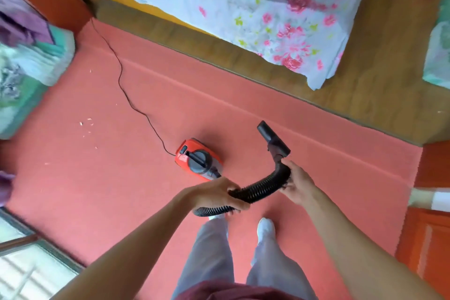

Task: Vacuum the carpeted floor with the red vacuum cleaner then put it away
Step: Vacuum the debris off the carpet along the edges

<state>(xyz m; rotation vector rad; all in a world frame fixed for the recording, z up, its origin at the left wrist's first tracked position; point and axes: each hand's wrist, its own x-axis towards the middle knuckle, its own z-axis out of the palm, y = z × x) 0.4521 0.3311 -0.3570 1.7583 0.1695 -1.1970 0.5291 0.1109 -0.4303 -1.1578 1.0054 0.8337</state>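
No words, numbers or brand names can be read anywhere here. The red vacuum cleaner (197,161) has a small dark panel at its 10 o'clock end, but it is too blurry to tell if anything is written on it.

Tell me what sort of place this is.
Most likely a bedroom in a home: a floral sheet on a wooden bed frame, folded linens stacked at the left, and a red carpet where the left hand and right hand grip the red vacuum cleaner's hose.
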